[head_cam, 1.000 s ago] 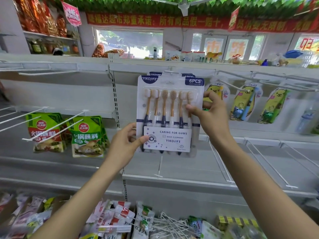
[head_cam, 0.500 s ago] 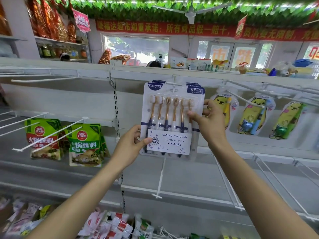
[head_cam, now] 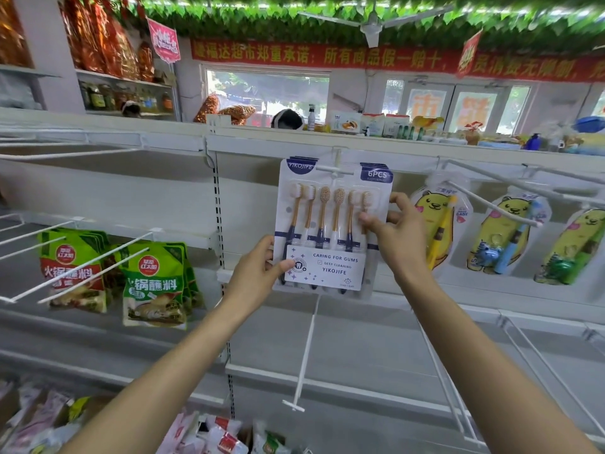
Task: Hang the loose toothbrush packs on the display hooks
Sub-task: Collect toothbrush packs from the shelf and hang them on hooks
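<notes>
left hand (head_cam: 258, 273): gripped the lower left edge of the toothbrush pack (head_cam: 330, 224), thumb across the front by the label, fingers curled behind the card.
toothbrush pack: held flat and upright against the upper shelf rail, between the green sauce packets (head_cam: 154, 283) on the left and the yellow bear-shaped brush packs (head_cam: 435, 231) on the right. edges of more cards showed behind it, so it looked like the front of a small stack.
long axis: ran vertical; the 6 brushes stood with bristle heads up and handles down, printed face toward the camera.
display hook (head_cam: 334, 167): its white tip crossed the pack's top centre at the hang hole; whether the hole was fully threaded could not be told.
right hand (head_cam: 396, 234): pinched the pack's right edge at mid height, thumb on the front, fingers wrapped behind.
step in hand: seating the pack on the hook, by my judgement nearly done.
next move: likely needed a push back along the hook until the card hung free, then both hands letting go and a reach for another loose pack.
</notes>
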